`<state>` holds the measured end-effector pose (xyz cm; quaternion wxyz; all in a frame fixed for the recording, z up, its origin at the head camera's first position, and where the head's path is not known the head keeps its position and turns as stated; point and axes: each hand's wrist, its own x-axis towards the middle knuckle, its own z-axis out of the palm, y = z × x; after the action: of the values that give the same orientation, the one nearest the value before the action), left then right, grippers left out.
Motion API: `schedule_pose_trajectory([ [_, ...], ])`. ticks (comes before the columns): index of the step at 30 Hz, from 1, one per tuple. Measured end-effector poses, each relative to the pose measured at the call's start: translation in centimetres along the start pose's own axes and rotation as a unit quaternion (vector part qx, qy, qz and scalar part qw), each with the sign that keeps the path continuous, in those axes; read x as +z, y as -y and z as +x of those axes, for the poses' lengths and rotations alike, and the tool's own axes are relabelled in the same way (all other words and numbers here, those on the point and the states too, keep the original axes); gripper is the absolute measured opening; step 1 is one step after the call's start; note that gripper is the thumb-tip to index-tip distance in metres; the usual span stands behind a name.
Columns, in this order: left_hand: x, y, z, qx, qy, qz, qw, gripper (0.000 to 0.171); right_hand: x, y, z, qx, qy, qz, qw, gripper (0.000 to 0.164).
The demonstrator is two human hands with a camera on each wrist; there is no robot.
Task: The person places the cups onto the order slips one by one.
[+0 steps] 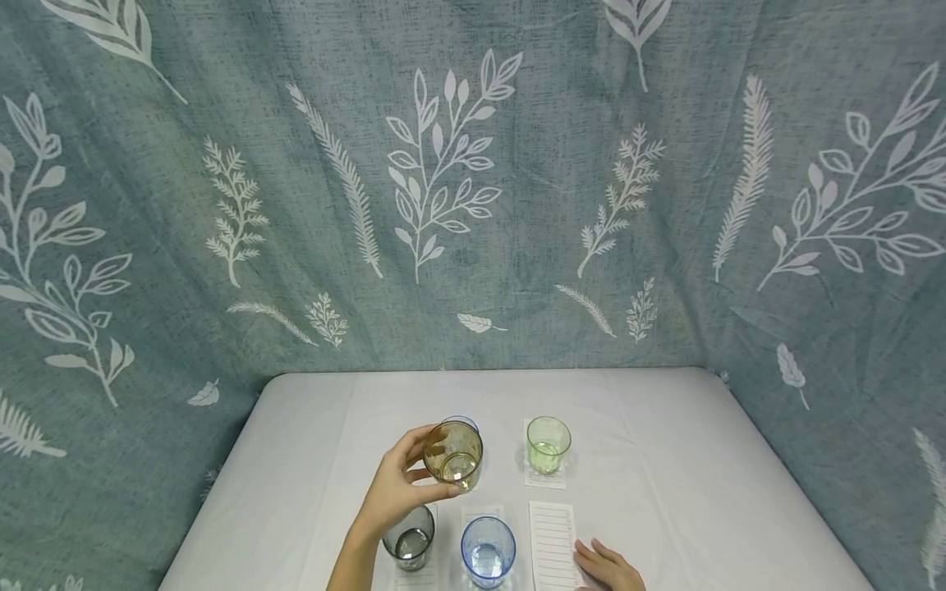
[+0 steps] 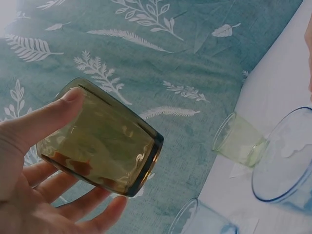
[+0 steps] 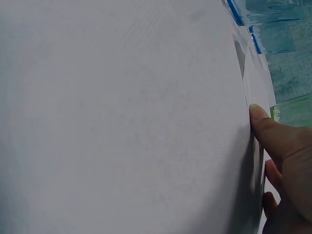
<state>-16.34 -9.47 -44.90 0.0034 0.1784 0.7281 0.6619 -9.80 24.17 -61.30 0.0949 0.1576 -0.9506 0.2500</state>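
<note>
An amber-brown drinking glass [image 1: 452,450] is gripped in my left hand [image 1: 395,497], thumb on one side and fingers on the other. In the left wrist view this amber glass [image 2: 105,141] shows against the curtain, apart from the other glasses. It partly hides a blue-rimmed glass [image 1: 462,419] behind it. Below my left hand stands a smoky grey glass [image 1: 410,543]. My right hand [image 1: 612,566] lies low on the table, its fingertips at the right edge of a lined paper slip [image 1: 552,542]. No glass is in that hand.
A blue glass [image 1: 488,552] stands at the front middle on a paper slip. Farther back, a green glass [image 1: 548,447] also stands on paper. The white-covered table [image 1: 665,460] meets a teal leaf-patterned curtain [image 1: 547,246] at its back and sides.
</note>
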Motion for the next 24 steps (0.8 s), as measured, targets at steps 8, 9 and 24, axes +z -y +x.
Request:
schedule_pose_trajectory([
  [8,1.4,0.3,-0.3,-0.001,0.03,-0.005,0.9996,0.073,-0.2,0.1,0.1,0.009,0.013,0.011,1.0,0.045],
  [9,1.6,0.4,-0.3,-0.003,0.031,-0.006,0.9995,0.073,-0.2,0.1,0.1,0.008,0.014,0.011,1.0,0.045],
  [24,3.7,1.2,-0.8,0.005,0.068,-0.031,0.9972,0.074,-0.1,0.0,0.0,0.009,0.012,0.003,1.0,0.042],
])
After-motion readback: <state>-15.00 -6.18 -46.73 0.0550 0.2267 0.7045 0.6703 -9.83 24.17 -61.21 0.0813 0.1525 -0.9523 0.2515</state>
